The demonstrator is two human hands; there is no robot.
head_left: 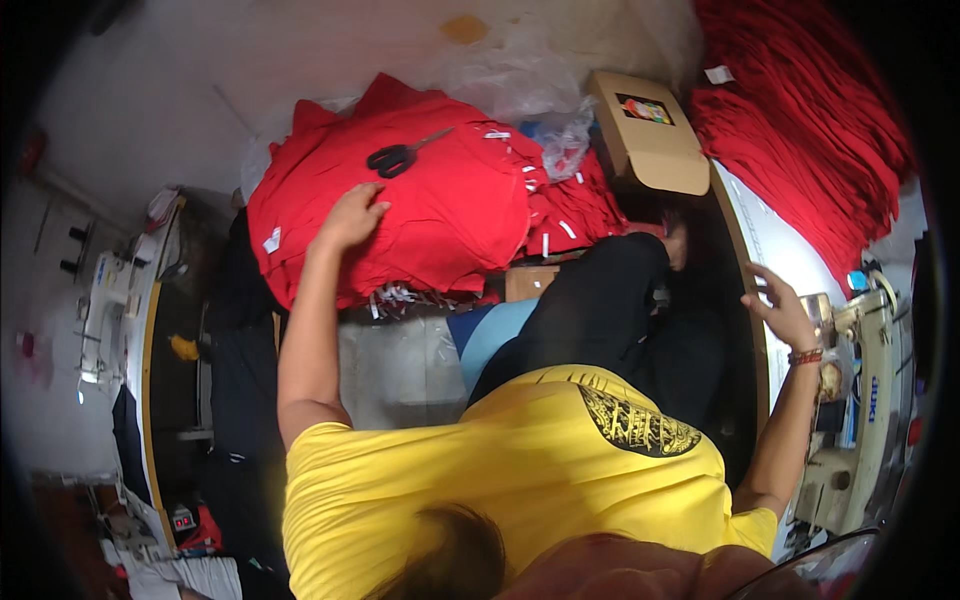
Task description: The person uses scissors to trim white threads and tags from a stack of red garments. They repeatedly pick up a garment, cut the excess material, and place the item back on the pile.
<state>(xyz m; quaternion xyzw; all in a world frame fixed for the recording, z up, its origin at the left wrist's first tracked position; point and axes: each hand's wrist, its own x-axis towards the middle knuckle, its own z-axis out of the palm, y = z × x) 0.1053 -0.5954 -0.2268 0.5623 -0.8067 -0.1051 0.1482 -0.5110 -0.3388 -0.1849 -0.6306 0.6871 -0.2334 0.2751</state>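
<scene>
My left hand (353, 215) rests on a pile of red fabric garments (450, 225), its fingers loosely spread with nothing in them. Just beyond those fingertips lies a pair of scissors (392, 160) with black handles, blades pointing to the right. Small white labels stick out along the right and near edges of the pile. Off to the right, my right hand (782, 305) is held out with its fingers apart, beside the edge of a white sewing table (750, 225) and close to a sewing machine (862, 400). It holds nothing.
A cardboard box (650, 135) stands behind the pile, next to crumpled clear plastic (520, 75). A tall heap of red fabric (800, 130) covers the right table's far end. At left is another sewing machine (100, 315). Dark cloth (245, 400) hangs nearby.
</scene>
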